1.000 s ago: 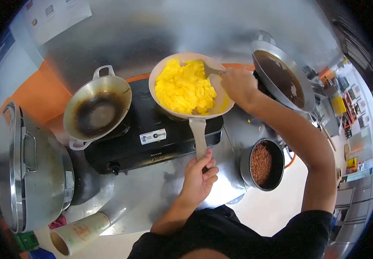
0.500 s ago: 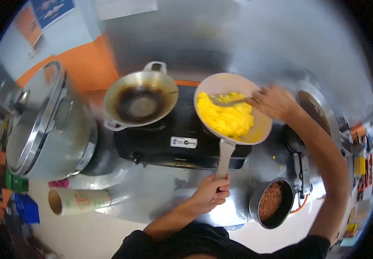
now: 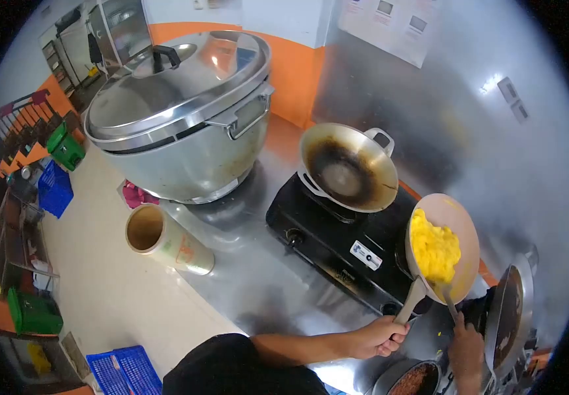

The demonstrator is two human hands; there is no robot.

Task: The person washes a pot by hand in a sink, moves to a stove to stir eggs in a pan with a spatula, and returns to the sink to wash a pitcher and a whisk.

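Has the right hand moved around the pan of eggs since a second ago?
Yes. The right hand has shifted from the pan's far rim to the handle side, its utensil now meeting the eggs there.

The bench (image 3: 258, 276) has open steel between the paper roll (image 3: 166, 240) and the black stove (image 3: 344, 243). On the far left the big lidded pot (image 3: 179, 125) blocks the way. The dark wok (image 3: 347, 168) and the tilted pan (image 3: 445, 247) cover the stove; a bowl (image 3: 411, 380) fills the near right corner.

A black short-sleeved top (image 3: 245, 368) is worn, and both forearms are left bare. No gloves, rings or watch are seen on either hand.
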